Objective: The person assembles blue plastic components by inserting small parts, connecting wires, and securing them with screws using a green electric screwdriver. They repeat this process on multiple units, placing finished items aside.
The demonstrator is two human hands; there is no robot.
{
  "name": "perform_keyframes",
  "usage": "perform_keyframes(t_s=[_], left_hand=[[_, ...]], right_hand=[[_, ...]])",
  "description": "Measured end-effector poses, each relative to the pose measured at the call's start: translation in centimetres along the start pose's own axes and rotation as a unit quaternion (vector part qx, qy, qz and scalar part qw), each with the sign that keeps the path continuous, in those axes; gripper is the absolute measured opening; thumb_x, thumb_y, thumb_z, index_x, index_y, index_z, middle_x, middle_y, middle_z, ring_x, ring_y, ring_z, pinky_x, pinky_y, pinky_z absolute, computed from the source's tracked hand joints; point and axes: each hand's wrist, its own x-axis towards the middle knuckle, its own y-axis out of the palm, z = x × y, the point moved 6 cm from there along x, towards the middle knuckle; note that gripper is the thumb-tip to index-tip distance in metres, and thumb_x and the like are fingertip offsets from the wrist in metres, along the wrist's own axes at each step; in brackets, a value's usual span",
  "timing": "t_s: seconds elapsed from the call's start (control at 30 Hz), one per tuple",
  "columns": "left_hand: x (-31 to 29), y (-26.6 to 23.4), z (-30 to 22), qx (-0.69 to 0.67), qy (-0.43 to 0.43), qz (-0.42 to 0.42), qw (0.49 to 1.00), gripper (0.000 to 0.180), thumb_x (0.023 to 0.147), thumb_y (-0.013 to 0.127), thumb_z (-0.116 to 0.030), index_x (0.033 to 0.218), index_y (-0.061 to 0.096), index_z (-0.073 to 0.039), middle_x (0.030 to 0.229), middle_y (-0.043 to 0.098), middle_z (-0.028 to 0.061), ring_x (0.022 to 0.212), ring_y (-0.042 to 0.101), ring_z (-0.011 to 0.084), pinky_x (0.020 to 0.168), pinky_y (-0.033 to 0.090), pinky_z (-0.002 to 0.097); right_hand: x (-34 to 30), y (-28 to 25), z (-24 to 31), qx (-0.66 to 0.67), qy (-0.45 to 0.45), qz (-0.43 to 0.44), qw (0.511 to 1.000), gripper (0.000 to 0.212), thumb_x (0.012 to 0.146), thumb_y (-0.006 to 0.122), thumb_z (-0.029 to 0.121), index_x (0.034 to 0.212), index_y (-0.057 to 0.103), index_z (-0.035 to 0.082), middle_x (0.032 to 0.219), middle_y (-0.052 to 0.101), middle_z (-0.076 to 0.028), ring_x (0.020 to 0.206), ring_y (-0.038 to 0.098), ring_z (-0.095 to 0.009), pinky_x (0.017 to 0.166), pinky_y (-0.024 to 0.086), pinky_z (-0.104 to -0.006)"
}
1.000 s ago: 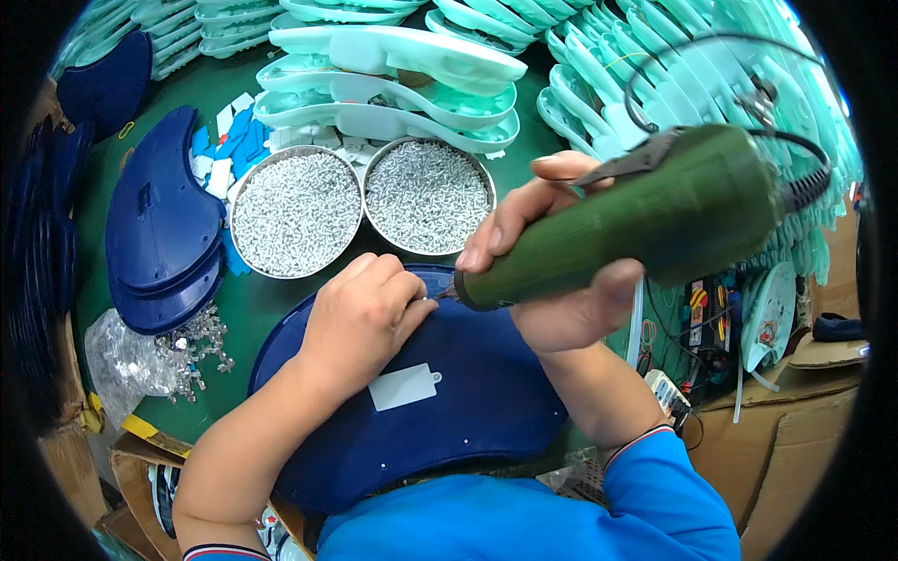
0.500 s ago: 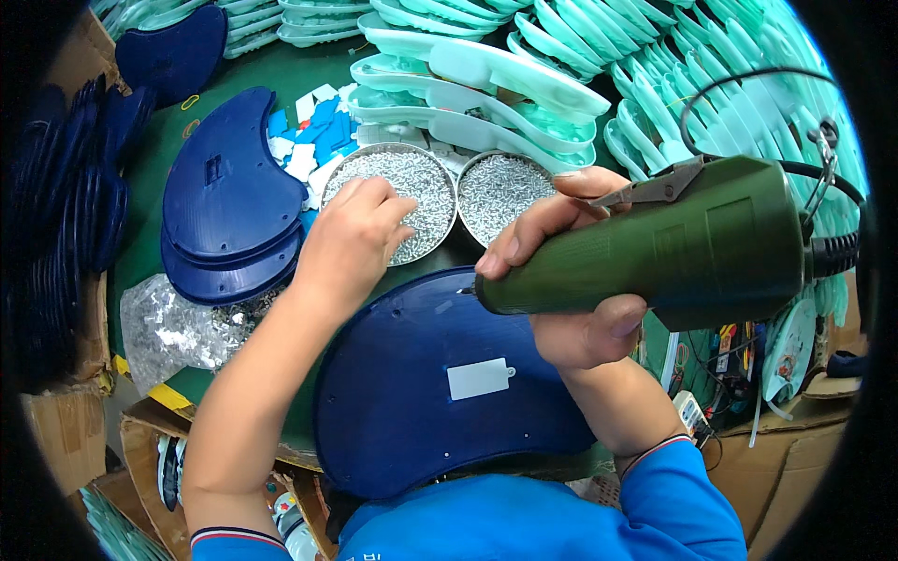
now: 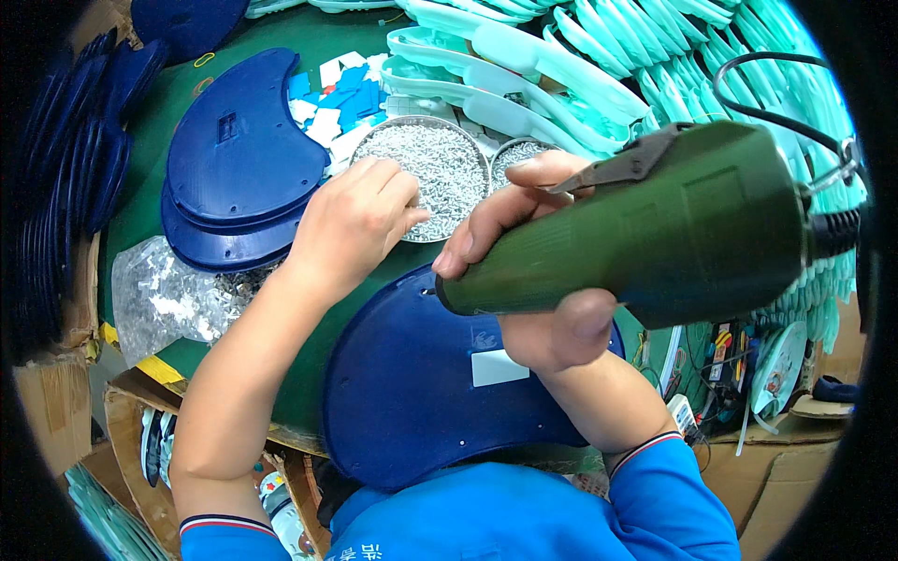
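My right hand point(image 3: 561, 323) is wrapped round a green electric screwdriver point(image 3: 645, 229), held nearly level with its tip pointing left. Below it lies a dark blue curved plastic panel point(image 3: 402, 402), with a white rectangular tag point(image 3: 499, 367) on its face, partly covered by my right hand. My left hand point(image 3: 360, 215) is closed in a pinch at the near left edge of a round dish point(image 3: 488, 187) of small silver screws point(image 3: 435, 168). Whatever the fingertips hold is too small to make out. A second dish of screws point(image 3: 520, 150) is partly hidden behind my right hand.
More blue panels point(image 3: 234, 140) are stacked left of the dishes, beside blue and white pieces point(image 3: 351, 103). A clear bag point(image 3: 164, 304) lies nearer. Mint-green plastic parts point(image 3: 524, 93) fill the back and right. The screwdriver's cable point(image 3: 837, 234) runs off right. Cardboard boxes point(image 3: 56, 411) stand below.
The view has shifted a little. My left hand has drawn leftward from over the screws to the dish's edge. The screwdriver has moved left above the panel and covers more of the second dish.
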Motion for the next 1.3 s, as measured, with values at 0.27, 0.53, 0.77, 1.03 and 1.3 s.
perform_keyframes(t_s=[0.27,0.53,0.77,1.03,1.3], left_hand=[[-5.1,-1.4,-1.9,-0.213,-0.086,0.106,0.967,0.021,0.071,0.085,-0.011,0.081,0.068,-0.006,0.082,0.058,0.0061,0.079,0.06,0.0268,0.071,0.049,0.0377],[-7.4,-3.1,-2.9,-0.186,-0.072,0.035,0.979,0.014,0.075,0.082,-0.012,0.081,0.07,-0.008,0.081,0.059,0.0047,0.076,0.06,0.0239,0.065,0.05,0.0365],[-10.9,-6.4,-4.1,-0.148,-0.037,0.003,0.988,0.025,0.066,0.087,-0.014,0.078,0.066,-0.008,0.078,0.057,0.0038,0.072,0.058,0.0232,0.061,0.047,0.0351],[-14.3,-8.3,-5.0,-0.127,-0.127,-0.029,0.983,0.027,0.064,0.088,-0.012,0.077,0.065,-0.008,0.078,0.058,0.0043,0.073,0.058,0.0248,0.062,0.047,0.0361],[-16.0,-6.8,-5.4,-0.16,-0.234,0.004,0.959,0.025,0.068,0.087,-0.014,0.078,0.065,-0.008,0.078,0.055,0.0057,0.076,0.056,0.0267,0.064,0.046,0.038]], right_hand=[[0.5,0.8,-2.6,0.098,0.016,0.056,0.993,0.084,0.081,0.069,0.071,0.126,0.043,0.004,0.086,0.058,-0.014,0.075,0.064,-0.024,0.068,0.056,-0.0362],[-0.8,2.5,0.1,0.052,0.022,0.046,0.997,0.097,0.084,0.06,0.077,0.142,0.039,0.002,0.09,0.058,-0.014,0.079,0.064,-0.024,0.073,0.056,-0.0381],[-3.1,5.8,0.7,0.213,0.127,0.036,0.968,0.109,0.069,0.086,0.064,0.146,0.037,0.004,0.095,0.065,-0.011,0.084,0.062,-0.015,0.075,0.048,-0.0271],[-3.4,7.7,-0.2,0.104,0.042,0.112,0.987,0.095,0.082,0.065,0.077,0.134,0.041,0.001,0.087,0.06,-0.017,0.076,0.067,-0.027,0.071,0.058,-0.0403],[-4.0,9.2,-1.1,0.131,0.045,0.123,0.983,0.094,0.078,0.072,0.075,0.128,0.043,0.001,0.087,0.061,-0.015,0.078,0.068,-0.025,0.069,0.058,-0.035]])
